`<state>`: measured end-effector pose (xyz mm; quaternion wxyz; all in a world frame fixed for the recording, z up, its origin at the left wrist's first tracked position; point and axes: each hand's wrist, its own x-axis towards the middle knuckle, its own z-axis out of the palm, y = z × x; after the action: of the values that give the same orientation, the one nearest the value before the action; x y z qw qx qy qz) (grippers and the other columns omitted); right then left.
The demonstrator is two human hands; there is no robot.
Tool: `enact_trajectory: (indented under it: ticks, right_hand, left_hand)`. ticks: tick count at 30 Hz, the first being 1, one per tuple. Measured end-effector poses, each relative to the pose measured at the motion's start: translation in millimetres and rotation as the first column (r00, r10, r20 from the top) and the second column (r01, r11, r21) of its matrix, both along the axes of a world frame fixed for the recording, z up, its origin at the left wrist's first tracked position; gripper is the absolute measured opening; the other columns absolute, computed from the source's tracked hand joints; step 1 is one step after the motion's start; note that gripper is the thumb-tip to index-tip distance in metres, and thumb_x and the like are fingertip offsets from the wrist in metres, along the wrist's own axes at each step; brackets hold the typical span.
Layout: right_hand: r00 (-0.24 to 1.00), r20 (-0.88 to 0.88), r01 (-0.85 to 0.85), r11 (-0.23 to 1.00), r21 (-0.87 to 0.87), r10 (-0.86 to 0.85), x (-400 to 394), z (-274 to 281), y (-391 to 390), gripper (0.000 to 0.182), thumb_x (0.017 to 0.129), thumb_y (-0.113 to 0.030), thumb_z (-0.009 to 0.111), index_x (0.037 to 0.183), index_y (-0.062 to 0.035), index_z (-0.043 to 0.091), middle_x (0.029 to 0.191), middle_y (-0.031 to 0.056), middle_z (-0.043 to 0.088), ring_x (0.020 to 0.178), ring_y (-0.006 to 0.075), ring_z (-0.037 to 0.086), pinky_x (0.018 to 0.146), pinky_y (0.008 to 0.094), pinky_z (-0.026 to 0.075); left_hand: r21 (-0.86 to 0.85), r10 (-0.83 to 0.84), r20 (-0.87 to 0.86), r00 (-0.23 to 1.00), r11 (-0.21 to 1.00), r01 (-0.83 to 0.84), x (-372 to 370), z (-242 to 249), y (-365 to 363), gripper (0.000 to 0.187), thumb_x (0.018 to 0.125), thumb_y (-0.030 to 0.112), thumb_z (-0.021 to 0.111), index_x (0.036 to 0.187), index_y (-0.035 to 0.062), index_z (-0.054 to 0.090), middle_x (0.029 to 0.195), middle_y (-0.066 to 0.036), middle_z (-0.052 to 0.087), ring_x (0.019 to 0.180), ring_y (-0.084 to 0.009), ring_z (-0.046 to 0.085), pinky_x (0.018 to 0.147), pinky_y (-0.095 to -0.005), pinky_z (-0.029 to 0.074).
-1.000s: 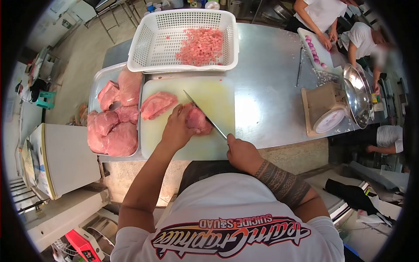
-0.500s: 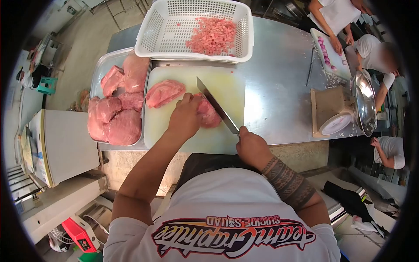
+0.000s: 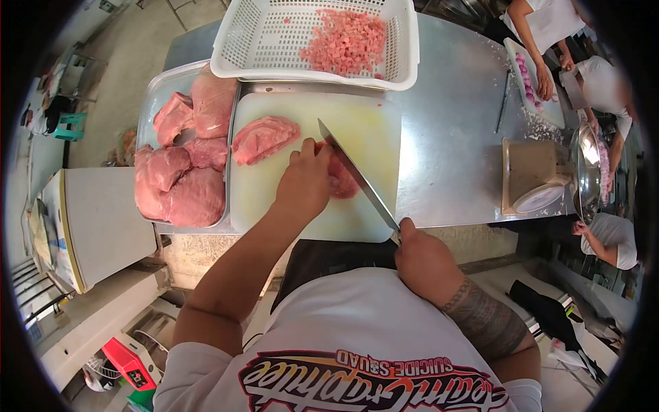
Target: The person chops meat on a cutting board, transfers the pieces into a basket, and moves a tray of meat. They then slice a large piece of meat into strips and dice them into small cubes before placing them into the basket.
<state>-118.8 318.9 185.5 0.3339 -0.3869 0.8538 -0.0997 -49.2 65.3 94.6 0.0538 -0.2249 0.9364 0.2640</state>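
Observation:
My left hand (image 3: pixel 304 184) presses down on a piece of raw pink meat (image 3: pixel 341 180) on the pale cutting board (image 3: pixel 371 130). My right hand (image 3: pixel 422 257) grips the handle of a long knife (image 3: pixel 357 175); its blade lies diagonally across the meat beside my left fingers. Another slab of meat (image 3: pixel 265 137) rests on the board's left part.
A metal tray (image 3: pixel 152 103) with several large meat pieces sits left of the board. A white basket (image 3: pixel 247 34) behind holds diced meat (image 3: pixel 345 40). A scale with a metal bowl (image 3: pixel 542 180) stands at right. Other people work at the table's far right end.
My right hand has drawn the knife back toward me, the blade sliding through the meat. My left hand stays on the meat. The view has shifted slightly.

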Motion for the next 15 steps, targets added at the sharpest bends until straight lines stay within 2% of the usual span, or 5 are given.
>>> enact_trajectory:
  ticks: [4,11,15]
  right_hand:
    - [0.999,-0.033,-0.025,0.999,-0.035,0.023,-5.1,-28.5,-30.3,0.019,0.095,-0.005,0.058,0.11,0.0029,0.051,0.082,0.0251,0.067,0.076,0.0458,0.07,0.069,0.0552,0.057]
    - [0.989,-0.147,-0.033,0.995,-0.091,0.02,-13.6,-95.1,-87.6,0.016,0.097,-0.005,0.053,0.111,0.0016,0.052,0.084,0.0252,0.07,0.079,0.0447,0.073,0.07,0.0523,0.06]
    - [0.987,-0.163,-0.025,0.991,-0.131,0.003,-10.9,-75.6,-84.2,0.017,0.096,-0.005,0.054,0.111,0.0013,0.053,0.083,0.0244,0.071,0.079,0.0439,0.074,0.071,0.0522,0.06]
  left_hand:
    - [0.05,0.005,0.014,1.0,0.999,-0.005,-2.5,5.2,-0.9,0.064,0.084,0.011,0.085,0.14,0.0013,0.056,0.137,-0.021,0.053,0.121,-0.0451,0.06,0.1,-0.0513,0.056]
    - [0.006,-0.015,-0.044,0.999,1.0,0.016,6.7,-7.2,-0.8,0.068,0.084,0.012,0.085,0.143,-0.0002,0.054,0.143,-0.021,0.051,0.121,-0.0449,0.06,0.101,-0.0521,0.055]
    - [0.012,-0.01,-0.09,0.996,1.0,0.011,10.4,-13.4,-0.2,0.067,0.085,0.013,0.084,0.143,0.0,0.054,0.144,-0.021,0.051,0.12,-0.0451,0.06,0.1,-0.0523,0.055]
